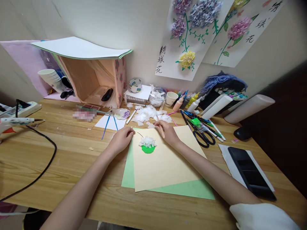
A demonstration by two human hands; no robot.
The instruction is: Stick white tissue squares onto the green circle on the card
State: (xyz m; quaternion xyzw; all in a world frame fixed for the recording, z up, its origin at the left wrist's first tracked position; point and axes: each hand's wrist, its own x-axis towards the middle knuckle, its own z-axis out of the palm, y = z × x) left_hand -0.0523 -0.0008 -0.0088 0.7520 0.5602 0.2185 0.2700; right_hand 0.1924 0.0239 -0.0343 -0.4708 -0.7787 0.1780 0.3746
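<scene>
A cream sheet of paper point(168, 166) lies over a light green sheet point(187, 190) on the desk. On the cream sheet is a bright green round patch point(148, 149), its upper part covered by a cluster of white crumpled paper pieces point(147, 141). My left hand point(122, 138) rests at the sheets' upper left corner, fingers curled together; whatever they pinch is hidden. My right hand point(168, 132) is closed around a thin peach-coloured stick point(161, 130). Its fingertips are by the near edge of a heap of white paper scraps point(146, 114).
Black scissors point(203, 137) and several pens lie to the right, near a black tray point(251, 172). Behind stand a paper cup point(171, 98), paint bottles point(178, 103) and a tape roll point(135, 85). At left are a cardboard box point(121, 80) and a glue gun point(16, 121) with its cable.
</scene>
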